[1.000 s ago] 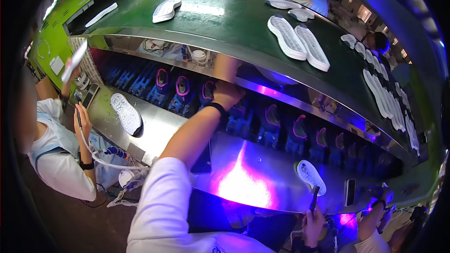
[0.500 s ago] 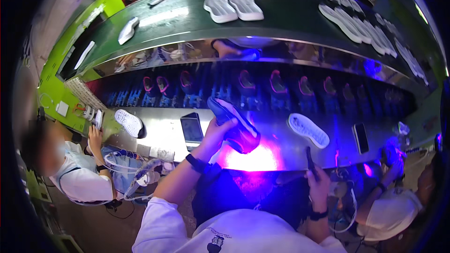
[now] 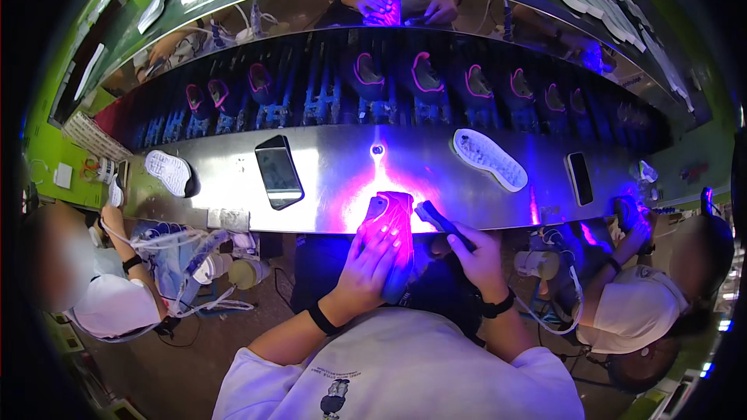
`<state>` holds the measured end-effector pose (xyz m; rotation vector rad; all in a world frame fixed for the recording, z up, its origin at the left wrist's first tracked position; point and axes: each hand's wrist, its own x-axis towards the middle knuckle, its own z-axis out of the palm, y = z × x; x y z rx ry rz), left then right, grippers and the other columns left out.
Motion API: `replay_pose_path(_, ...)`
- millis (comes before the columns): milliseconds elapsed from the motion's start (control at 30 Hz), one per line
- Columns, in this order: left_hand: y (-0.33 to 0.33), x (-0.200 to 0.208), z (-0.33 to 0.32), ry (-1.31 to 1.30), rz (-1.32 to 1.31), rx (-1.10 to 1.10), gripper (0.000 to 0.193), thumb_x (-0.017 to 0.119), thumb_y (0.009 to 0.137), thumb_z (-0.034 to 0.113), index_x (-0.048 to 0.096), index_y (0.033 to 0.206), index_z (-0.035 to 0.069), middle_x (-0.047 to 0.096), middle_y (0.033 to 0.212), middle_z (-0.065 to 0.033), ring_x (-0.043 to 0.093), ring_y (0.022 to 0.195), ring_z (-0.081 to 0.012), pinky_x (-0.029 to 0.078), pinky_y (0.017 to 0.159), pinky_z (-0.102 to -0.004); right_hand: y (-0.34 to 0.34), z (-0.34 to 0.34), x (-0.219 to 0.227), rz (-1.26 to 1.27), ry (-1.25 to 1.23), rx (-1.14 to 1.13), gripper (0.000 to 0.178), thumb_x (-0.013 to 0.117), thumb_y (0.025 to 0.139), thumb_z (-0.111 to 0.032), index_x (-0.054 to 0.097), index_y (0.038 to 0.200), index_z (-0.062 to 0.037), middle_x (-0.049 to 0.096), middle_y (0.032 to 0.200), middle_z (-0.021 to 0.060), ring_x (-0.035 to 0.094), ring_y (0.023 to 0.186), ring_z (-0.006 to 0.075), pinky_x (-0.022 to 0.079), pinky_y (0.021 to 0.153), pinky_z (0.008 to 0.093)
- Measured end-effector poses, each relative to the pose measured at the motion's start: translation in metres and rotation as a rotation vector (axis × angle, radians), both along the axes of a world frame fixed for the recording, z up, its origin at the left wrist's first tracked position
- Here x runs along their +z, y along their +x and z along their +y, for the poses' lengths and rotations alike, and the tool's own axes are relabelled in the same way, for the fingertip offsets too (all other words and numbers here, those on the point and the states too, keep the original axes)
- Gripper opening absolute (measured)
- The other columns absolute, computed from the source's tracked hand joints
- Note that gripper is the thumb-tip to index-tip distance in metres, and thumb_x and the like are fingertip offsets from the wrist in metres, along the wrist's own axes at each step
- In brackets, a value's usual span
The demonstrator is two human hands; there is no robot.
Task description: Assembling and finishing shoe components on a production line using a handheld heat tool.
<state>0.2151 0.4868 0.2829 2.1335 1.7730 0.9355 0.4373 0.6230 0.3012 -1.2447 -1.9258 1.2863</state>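
Observation:
My left hand (image 3: 369, 264) is closed around a dark shoe upper (image 3: 400, 204), its fingers lying across the surface. The shoe upper is held at the near edge of the metal bench (image 3: 327, 206), lit by strong violet and pink light. My right hand (image 3: 481, 260) grips a dark brush (image 3: 437, 218) by its handle. The brush's tip points at the right side of the shoe upper, close to it; whether they touch I cannot tell. Past them, to the right, a white shoe sole (image 3: 490, 159) rests on the bench.
Phones lie on the bench, one large (image 3: 280, 173) at left, one smaller (image 3: 579, 179) at right. Another white sole (image 3: 168, 173) sits further left. Behind the bench, a dark rack (image 3: 311, 93) carries several pink-edged shoe uppers. Co-workers sit at both sides.
My left hand has drawn the shoe upper down toward my body and turned it. My right hand has brought the brush left and up beside it. The view has tilted downward.

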Motion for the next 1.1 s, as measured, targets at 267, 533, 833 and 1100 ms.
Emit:
replay_pose_path(267, 0.000, -0.010, -0.010, -0.032, -0.002, -0.058, 0.062, 0.067, 0.085, 0.020, 0.052, 0.139, -0.005, 0.054, 0.143, -0.0235, 0.049, 0.139, -0.0394, 0.025, 0.118, -0.0676, -0.002, -0.004, -0.027, 0.034, -0.273, -0.063, 0.031, 0.072, 0.095, -0.010, 0.070, 0.124, 0.0015, 0.069, 0.084, -0.0011, 0.059, 0.071, 0.0048, 0.048, 0.065, 0.0226)
replay_pose_path(533, -0.008, -0.004, -0.004, 0.013, 0.058, -0.102, 0.058, 0.069, 0.084, 0.018, 0.054, 0.135, -0.006, 0.056, 0.140, -0.0243, 0.051, 0.137, -0.0402, 0.027, 0.117, -0.0659, 0.005, -0.018, -0.009, -0.019, -0.162, 0.036, 0.029, 0.072, 0.095, -0.009, 0.070, 0.123, 0.0018, 0.074, 0.097, 0.0032, 0.066, 0.087, 0.0097, 0.052, 0.080, 0.0255)
replay_pose_path(833, -0.008, -0.002, -0.001, -0.021, -0.016, -0.130, 0.053, 0.058, 0.090, 0.015, 0.052, 0.139, -0.004, 0.054, 0.143, -0.0216, 0.047, 0.140, -0.0378, 0.025, 0.119, -0.0664, 0.041, -0.034, -0.023, -0.083, -0.221, 0.087, 0.036, 0.075, 0.093, -0.011, 0.068, 0.126, 0.0033, 0.070, 0.095, 0.0029, 0.064, 0.085, 0.0095, 0.052, 0.078, 0.0270)
replay_pose_path(1100, 0.005, 0.017, -0.001, -0.060, 0.095, -0.106, 0.062, 0.069, 0.083, 0.022, 0.054, 0.136, -0.007, 0.055, 0.140, -0.0250, 0.050, 0.137, -0.0396, 0.025, 0.119, -0.0651, 0.049, -0.034, 0.013, -0.067, -0.388, 0.093, 0.034, 0.074, 0.094, -0.013, 0.069, 0.124, 0.0021, 0.075, 0.103, 0.0072, 0.067, 0.092, 0.0130, 0.053, 0.085, 0.0282)
